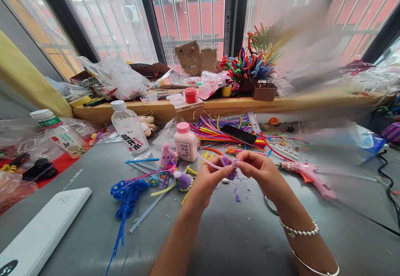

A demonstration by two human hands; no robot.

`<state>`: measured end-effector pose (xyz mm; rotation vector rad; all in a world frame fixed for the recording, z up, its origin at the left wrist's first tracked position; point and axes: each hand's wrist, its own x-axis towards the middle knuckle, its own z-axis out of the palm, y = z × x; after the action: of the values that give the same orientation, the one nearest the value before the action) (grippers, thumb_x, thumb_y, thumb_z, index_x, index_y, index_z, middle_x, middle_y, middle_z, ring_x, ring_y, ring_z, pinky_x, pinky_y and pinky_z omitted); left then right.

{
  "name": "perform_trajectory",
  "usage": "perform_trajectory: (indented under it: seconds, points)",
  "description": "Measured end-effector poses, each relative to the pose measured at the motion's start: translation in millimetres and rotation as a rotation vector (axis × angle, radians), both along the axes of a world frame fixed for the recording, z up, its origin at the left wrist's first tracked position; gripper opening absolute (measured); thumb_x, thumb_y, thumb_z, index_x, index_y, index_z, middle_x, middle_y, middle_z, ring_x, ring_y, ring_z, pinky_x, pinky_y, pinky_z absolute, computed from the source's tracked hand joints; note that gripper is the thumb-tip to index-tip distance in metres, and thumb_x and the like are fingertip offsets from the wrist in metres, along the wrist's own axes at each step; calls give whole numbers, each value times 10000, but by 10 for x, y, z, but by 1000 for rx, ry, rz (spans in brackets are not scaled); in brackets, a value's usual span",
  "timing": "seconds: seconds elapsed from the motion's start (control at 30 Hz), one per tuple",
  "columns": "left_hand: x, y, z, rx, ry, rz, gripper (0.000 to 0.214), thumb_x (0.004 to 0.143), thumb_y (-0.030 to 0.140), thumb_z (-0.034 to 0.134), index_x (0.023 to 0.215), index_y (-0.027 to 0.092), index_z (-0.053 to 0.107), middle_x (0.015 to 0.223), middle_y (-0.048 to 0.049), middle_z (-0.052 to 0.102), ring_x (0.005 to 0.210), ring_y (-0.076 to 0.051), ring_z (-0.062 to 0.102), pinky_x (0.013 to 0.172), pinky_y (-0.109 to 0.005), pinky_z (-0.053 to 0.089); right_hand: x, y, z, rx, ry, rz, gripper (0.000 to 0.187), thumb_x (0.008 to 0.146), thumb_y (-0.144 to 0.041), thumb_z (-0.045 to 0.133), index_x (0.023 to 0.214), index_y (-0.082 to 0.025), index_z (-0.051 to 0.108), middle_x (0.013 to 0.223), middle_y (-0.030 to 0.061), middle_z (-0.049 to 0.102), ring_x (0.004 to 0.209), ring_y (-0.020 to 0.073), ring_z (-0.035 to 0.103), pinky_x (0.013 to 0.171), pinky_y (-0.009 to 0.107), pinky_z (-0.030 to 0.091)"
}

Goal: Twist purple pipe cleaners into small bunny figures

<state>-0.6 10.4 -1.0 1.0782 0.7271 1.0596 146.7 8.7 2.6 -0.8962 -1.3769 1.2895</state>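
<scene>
Over the middle of the grey table, my left hand (210,181) and my right hand (260,170) meet with fingertips pinched. Between them they hold a purple pipe cleaner (226,161), bent into small loops, its pale tail running left over my left hand. Bits of purple fuzz (238,198) lie on the table just below. To the left of my left hand are a small purple cone-shaped piece (184,181), a pink pointed figure (168,156) and a blue fuzzy shape (128,192). A pink glue gun (312,176) rests to the right of my right hand.
A pink-capped bottle (185,142) and a water bottle (129,132) stand behind. Colourful pipe cleaners (215,132) lie under a black phone (238,134). A white power bank (46,230) lies at front left. The crowded windowsill (150,111) spans the back; smeared blur covers the right.
</scene>
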Motion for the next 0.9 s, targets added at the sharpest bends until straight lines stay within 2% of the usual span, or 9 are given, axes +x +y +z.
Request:
perform_trajectory:
  seconds: [0.23, 0.37, 0.63, 0.7, 0.8, 0.9]
  points:
    - [4, 10, -65, 32, -17, 66, 173, 686, 268, 653, 748, 143, 551, 683, 11, 508, 631, -85, 455, 591, -206, 346, -23, -18, 28, -7, -31, -25, 147, 693, -314, 620, 695, -180, 559, 630, -27, 492, 551, 94, 423, 508, 227, 341]
    - [20, -1, -62, 59, -17, 118, 173, 681, 243, 652, 713, 158, 505, 653, 35, 470, 599, -73, 434, 566, -195, 338, -49, -13, -3, -6, -23, -56, 145, 693, -311, 609, 697, -178, 550, 631, -26, 496, 553, 93, 427, 502, 223, 337]
    - [57, -18, -60, 142, 103, 245, 162, 668, 224, 652, 674, 161, 503, 601, 59, 446, 548, -59, 397, 519, -183, 303, -90, -24, -31, -18, -62, -142, 167, 697, -311, 619, 683, -178, 518, 599, -40, 480, 533, 86, 410, 488, 213, 327]
    - [52, -11, -59, 103, 27, 201, 148, 671, 216, 646, 685, 163, 509, 618, 52, 459, 567, -63, 414, 538, -187, 317, -72, -18, -28, -43, -41, -87, 180, 701, -322, 628, 676, -178, 522, 591, -40, 490, 528, 85, 418, 489, 213, 334]
    - [39, -3, -44, -25, -131, 52, 133, 675, 220, 638, 696, 160, 521, 638, 35, 486, 585, -77, 456, 565, -205, 350, -24, 2, -40, -60, 31, 26, 161, 711, -313, 641, 693, -179, 552, 612, -36, 517, 538, 78, 431, 502, 206, 348]
    - [27, -1, -28, -108, -203, -29, 115, 675, 213, 638, 700, 150, 545, 651, 20, 512, 577, -76, 475, 565, -206, 360, 18, 23, -59, -45, 72, 77, 129, 703, -293, 663, 733, -182, 603, 660, -25, 551, 562, 73, 446, 518, 201, 359]
